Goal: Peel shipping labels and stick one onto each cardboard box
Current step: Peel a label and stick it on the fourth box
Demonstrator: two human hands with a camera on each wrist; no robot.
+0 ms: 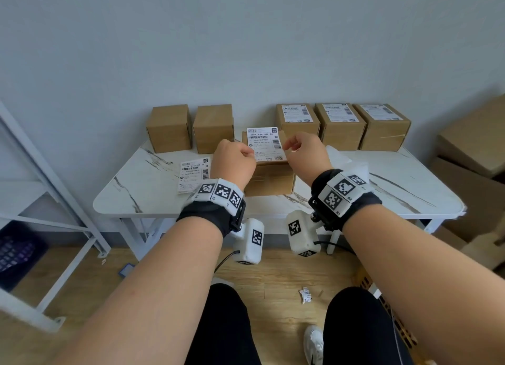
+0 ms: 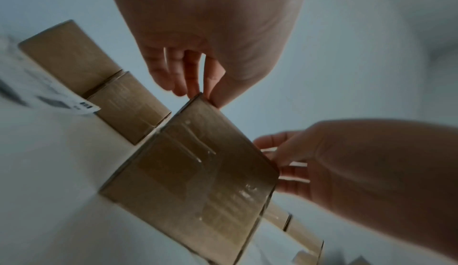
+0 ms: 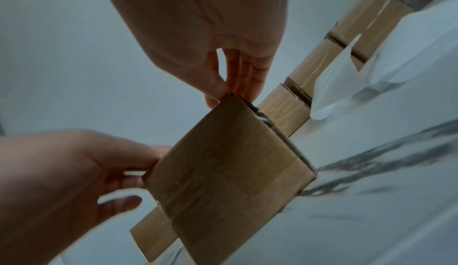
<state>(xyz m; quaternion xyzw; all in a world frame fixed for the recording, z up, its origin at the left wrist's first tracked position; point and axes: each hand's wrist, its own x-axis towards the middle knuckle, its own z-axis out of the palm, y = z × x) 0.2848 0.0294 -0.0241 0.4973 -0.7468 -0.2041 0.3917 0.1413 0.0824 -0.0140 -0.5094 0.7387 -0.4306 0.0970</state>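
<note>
Both hands pinch the peeled shipping label (image 1: 266, 143) — left hand (image 1: 235, 159) on its left edge, right hand (image 1: 306, 152) on its right — just over the near cardboard box (image 1: 270, 177). Keep it taut, square it to the lid, then lay one edge first.

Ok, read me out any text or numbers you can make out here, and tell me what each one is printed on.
"190A A161-BB 28": top line of the label held by both hands over the front box; its barcodes and smaller print are too blurred.
"190A A161-BB 15", roughly: loose label lying on the table; the last digits are uncertain.
"R2" and "R1": right wristband, beside its square markers.
Labels on the three back-right boxes: too small to read.
</note>
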